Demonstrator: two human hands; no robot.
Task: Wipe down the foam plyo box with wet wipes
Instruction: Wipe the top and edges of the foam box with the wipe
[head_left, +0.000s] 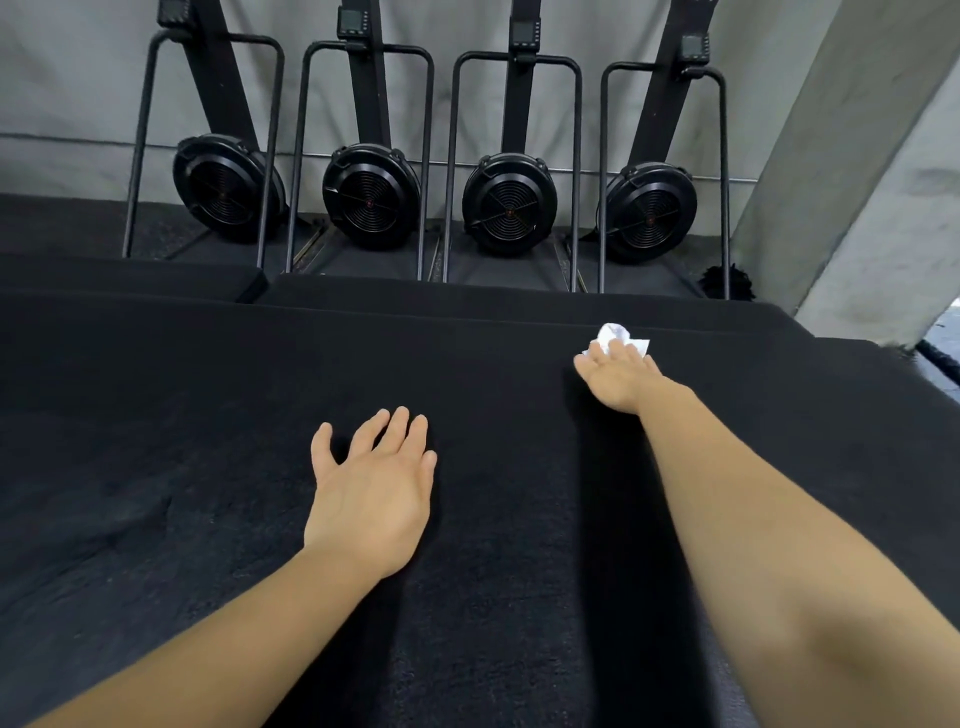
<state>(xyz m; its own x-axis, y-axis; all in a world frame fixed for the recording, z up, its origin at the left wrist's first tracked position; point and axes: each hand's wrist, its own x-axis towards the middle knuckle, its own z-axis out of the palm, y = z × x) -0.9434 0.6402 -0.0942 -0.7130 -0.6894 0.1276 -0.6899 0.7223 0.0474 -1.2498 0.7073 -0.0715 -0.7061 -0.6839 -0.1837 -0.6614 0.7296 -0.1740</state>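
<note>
Foam plyo box (182, 467): lying under both hands. Left hand (371, 493): resting flat, fingers spread, bracing. Right hand (615, 376): pressing white wet wipe (618, 335) beneath straight fingers, near far edge. Risk: bunched wipe slipping out, leaving streaks unwiped.

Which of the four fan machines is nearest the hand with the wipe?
The rightmost fan machine, beside the grey pillar; the right hand presses the wipe before it.

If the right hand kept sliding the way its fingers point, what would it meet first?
Nothing soon: the right hand, pressing the white wipe, has only bare foam box top ahead, then its far edge. Beyond stand fan machines, seemingly farther back.
</note>
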